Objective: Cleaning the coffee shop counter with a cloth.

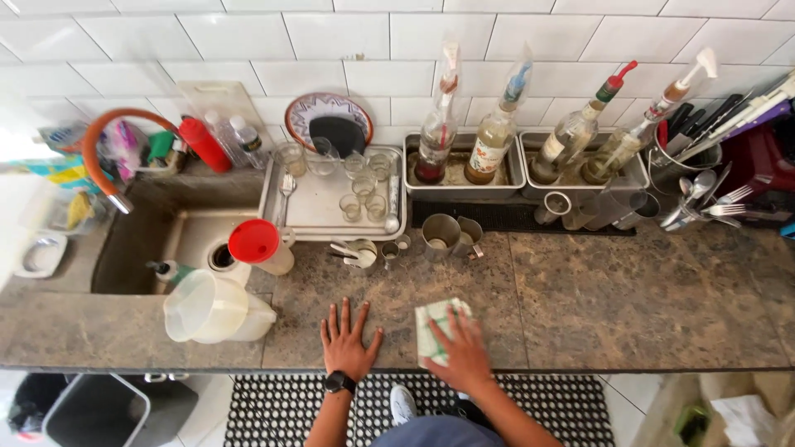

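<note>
My left hand (348, 339) lies flat on the brown stone counter (629, 306), fingers spread, holding nothing; a black watch is on its wrist. Just to its right, my right hand (462, 352) presses down on a folded white and green cloth (432, 324) near the counter's front edge. The hand looks blurred.
A clear plastic jug (211, 310) lies beside the sink (178, 240). Behind stand a red-lidded container (258, 246), a metal tray (310, 211) with small glasses, metal cups (443, 236), syrup bottles (495, 136) in bins and a cutlery holder (691, 174). A black mat (281, 406) and bin (99, 410) are on the floor.
</note>
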